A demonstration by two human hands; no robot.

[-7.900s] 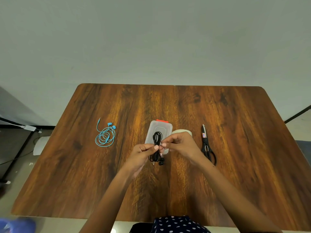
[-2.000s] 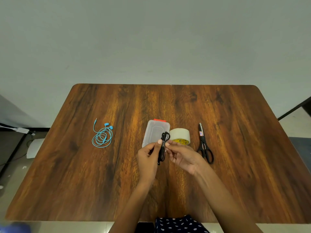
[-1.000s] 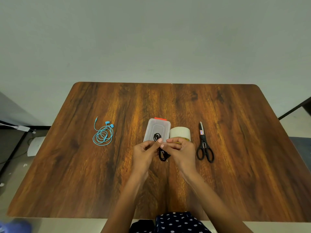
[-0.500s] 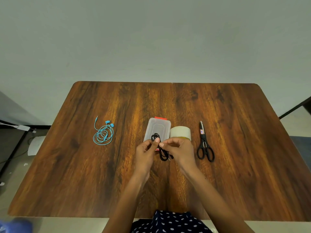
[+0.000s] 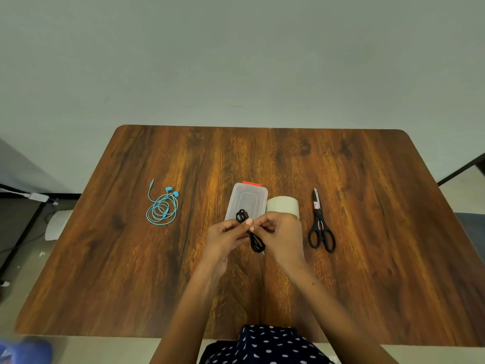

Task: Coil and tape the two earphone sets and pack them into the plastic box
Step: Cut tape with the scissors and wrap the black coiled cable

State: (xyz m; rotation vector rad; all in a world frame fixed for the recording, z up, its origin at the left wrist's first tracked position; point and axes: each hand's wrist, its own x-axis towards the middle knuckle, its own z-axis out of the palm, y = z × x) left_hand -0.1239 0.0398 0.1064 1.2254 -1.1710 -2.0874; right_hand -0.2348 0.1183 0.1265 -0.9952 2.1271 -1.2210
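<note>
Two earphone sets: black [image 5: 256, 241] seemingly pinched, blue [image 5: 162, 209] lying apart.

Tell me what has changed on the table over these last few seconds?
Both hands kept folding the black earphones from a long loop into a shorter bundle. The blue earphones, plastic box, tape roll and scissors stayed put.

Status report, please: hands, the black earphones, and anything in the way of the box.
Both hands, left and right, pinch black earphones, bundled. Blue earphones loose on table. Plastic box closed. Nothing blocking it.
</note>
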